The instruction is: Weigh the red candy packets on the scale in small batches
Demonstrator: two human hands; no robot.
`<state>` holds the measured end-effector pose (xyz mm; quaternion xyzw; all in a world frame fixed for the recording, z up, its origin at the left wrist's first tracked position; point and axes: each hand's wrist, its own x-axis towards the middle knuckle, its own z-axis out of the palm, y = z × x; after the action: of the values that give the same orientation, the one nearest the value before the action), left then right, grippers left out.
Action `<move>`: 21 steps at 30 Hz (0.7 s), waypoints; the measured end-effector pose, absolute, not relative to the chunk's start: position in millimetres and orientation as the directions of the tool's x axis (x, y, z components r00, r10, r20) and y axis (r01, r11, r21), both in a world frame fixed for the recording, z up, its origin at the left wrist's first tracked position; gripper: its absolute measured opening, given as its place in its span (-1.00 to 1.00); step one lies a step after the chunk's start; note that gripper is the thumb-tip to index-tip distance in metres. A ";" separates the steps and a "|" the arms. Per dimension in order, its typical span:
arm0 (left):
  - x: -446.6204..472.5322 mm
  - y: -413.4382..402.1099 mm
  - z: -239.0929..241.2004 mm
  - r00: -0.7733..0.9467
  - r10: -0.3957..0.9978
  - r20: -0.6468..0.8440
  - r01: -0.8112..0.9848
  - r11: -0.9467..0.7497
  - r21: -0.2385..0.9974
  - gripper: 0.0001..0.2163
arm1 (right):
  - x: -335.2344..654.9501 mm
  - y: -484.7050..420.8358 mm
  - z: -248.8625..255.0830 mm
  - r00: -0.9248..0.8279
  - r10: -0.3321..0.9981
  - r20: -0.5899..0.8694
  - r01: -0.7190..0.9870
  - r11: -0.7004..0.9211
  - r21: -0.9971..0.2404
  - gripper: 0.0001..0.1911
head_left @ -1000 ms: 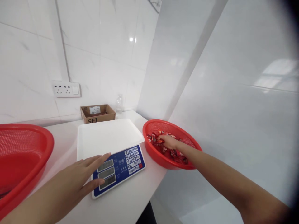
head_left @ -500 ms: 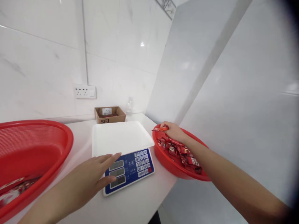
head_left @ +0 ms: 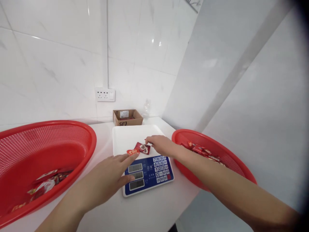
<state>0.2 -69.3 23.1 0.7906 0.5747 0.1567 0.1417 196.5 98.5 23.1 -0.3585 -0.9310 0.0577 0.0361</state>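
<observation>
My left hand point(head_left: 112, 172) is open, fingers stretched out over the display side of a digital scale point(head_left: 148, 190). On the scale's white pan point(head_left: 125, 135) are small red snack packets: a dark red packet with a white heart point(head_left: 143, 148), and a brighter packet with yellow lettering point(head_left: 132, 151) just beyond my left fingertips. My right hand point(head_left: 160, 145) reaches over the pan's right side, fingers bent and pinched at the dark red packet's right edge. Its fingertips partly hide what they hold. The scale's blue keypad point(head_left: 161, 169) faces me.
A big red basket point(head_left: 93, 138) on the left holds some packets point(head_left: 48, 185). Another red basket point(head_left: 178, 133) on the right has many packets point(head_left: 200, 149) under my right forearm. A cardboard box point(head_left: 127, 122) and a clear plastic bottle point(head_left: 146, 108) stand by the wall with its socket point(head_left: 105, 94).
My right hand has moved left from the right basket to the scale pan, bringing red packets onto it. The view has turned a little left. My left hand stays over the scale display.
</observation>
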 end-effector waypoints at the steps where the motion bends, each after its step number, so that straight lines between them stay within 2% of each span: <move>1: -0.7 -68.9 21.8 0.285 0.954 0.090 0.863 -0.297 0.410 -0.51 | 199.6 100.2 24.5 -0.727 0.687 0.015 0.680 0.723 -0.122 -0.67; 4: -3.3 -67.2 18.4 0.273 0.957 0.099 0.863 -0.289 0.414 -0.50 | 206.6 103.7 29.5 -0.693 0.720 -0.025 0.718 0.686 -0.118 -0.59; 8: -4.0 -66.3 18.9 0.257 0.961 0.101 0.877 -0.276 0.394 -0.49 | 209.3 102.5 38.5 -0.668 0.724 -0.171 0.743 0.659 -0.117 -0.40; 12: -3.0 -67.3 22.1 0.241 0.967 0.085 0.881 -0.255 0.399 -0.50 | 209.1 99.2 48.7 -0.696 0.671 -0.256 0.713 0.689 -0.132 -0.44; 16: -4.5 -67.4 22.7 0.231 0.970 0.081 0.882 -0.243 0.404 -0.51 | 203.3 95.1 53.1 -0.694 0.686 -0.219 0.716 0.688 -0.114 -0.61; 21: -6.0 -68.3 25.8 0.224 0.972 0.068 0.896 -0.233 0.378 -0.49 | 185.6 89.1 42.1 -0.763 0.633 -0.130 0.644 0.762 -0.068 -0.58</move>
<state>-6.0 -68.3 25.8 0.7715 0.6054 0.1461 0.1300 185.6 89.1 42.1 -0.3404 -0.9374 0.0542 -0.0495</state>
